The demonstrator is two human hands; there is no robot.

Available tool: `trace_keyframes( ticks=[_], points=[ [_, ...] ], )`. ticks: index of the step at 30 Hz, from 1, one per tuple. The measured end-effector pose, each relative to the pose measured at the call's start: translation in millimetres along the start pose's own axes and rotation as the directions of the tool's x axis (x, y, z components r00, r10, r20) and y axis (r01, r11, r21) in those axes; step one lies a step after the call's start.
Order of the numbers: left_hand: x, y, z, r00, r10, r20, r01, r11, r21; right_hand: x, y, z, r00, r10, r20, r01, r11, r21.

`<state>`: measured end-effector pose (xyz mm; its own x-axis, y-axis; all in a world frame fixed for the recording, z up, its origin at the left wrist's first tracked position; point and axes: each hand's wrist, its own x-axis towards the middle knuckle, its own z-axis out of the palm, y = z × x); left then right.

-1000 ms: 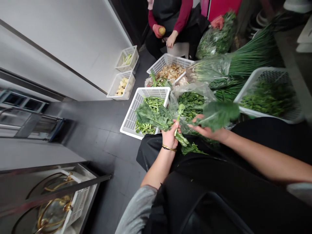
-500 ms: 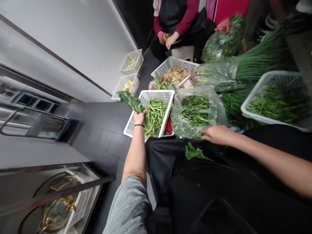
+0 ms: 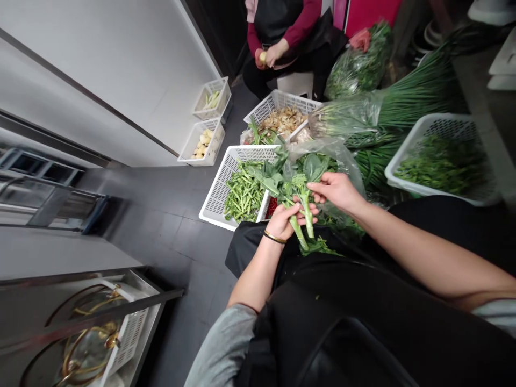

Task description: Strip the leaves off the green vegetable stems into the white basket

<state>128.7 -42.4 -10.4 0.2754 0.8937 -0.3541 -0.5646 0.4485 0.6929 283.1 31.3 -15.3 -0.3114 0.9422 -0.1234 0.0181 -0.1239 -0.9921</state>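
My left hand (image 3: 282, 220), with a gold bracelet on the wrist, is closed around the stems of a leafy green vegetable stalk (image 3: 300, 200) held over my black apron (image 3: 346, 312). My right hand (image 3: 336, 191) pinches a leaf at the top of the same stalk. Just beyond my hands lies a clear plastic bag of greens (image 3: 341, 156). To its left stands a white basket (image 3: 220, 188) with trimmed green stems (image 3: 244, 196). A few leaf scraps (image 3: 318, 246) lie on my apron.
Another person in red sleeves (image 3: 300, 27) sits at the back holding a small vegetable. White baskets of peelings (image 3: 282, 115), greens (image 3: 439, 158) and pale pieces (image 3: 201, 141) stand around. Bundled scallions (image 3: 403, 105) lie at the right. A steel cart (image 3: 92, 322) is at lower left.
My left hand came back from the basket, where it left the leafy piece, and now grips a new stalk. My right hand lifted from the bag with that stalk.
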Motion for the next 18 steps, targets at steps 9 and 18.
trace_keyframes(
  ticks=[9, 18],
  points=[
    [-1, -11, 16.5, 0.923, 0.265, -0.280, -0.269, 0.963, 0.027, -15, -10, 16, 0.990, -0.038, -0.136, 0.055, 0.990, 0.128],
    [-1, -1, 1.1, 0.912, 0.326, -0.249, -0.334, 0.943, 0.010, -21, -13, 9, 0.991, -0.071, 0.110, 0.074, 0.997, -0.024]
  ],
)
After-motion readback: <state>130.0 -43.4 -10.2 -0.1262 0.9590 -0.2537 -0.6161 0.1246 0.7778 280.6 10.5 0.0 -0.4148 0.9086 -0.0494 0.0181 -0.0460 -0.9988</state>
